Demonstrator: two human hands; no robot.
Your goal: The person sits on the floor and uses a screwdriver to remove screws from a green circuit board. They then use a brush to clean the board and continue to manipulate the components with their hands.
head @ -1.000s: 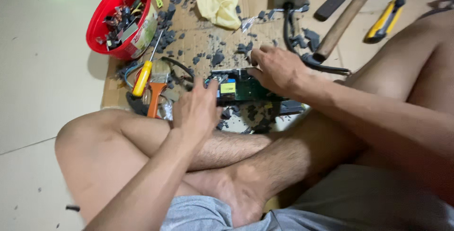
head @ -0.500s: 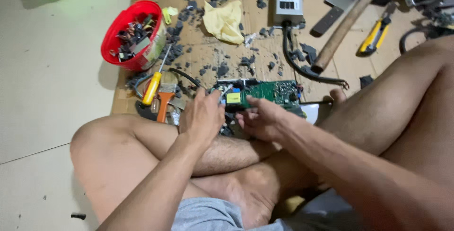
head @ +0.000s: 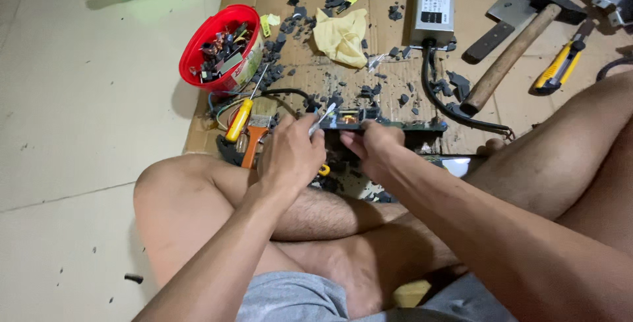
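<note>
Head view, left hand: the left hand (head: 290,154) is reaching forward over the crossed legs, back of the hand facing up, fingers closing around a thin pale tool (head: 323,119) whose tip is pointing at the circuit board (head: 389,126).
Head view, right hand: the right hand (head: 372,147) is curling its fingers over the near edge of the circuit board, gripping it and tilting it nearly edge-on to the camera.
Circuit board: it is being held just above the cardboard sheet (head: 395,78), between the two hands and ahead of the knees.
Around it: a yellow-handled screwdriver (head: 241,117) and a brush (head: 254,138) are lying just left of the left hand; a red bowl (head: 221,48) of small parts is sitting farther left; a hammer (head: 514,55) and a yellow utility knife (head: 557,68) are lying well apart to the right, near a grey power supply box (head: 434,5).
Hard to make out: the board's face is showing only as a thin strip; the right fingertips are hiding behind it; the tool's kind is staying unclear; dark fragments (head: 369,91) are scattering across the cardboard.
</note>
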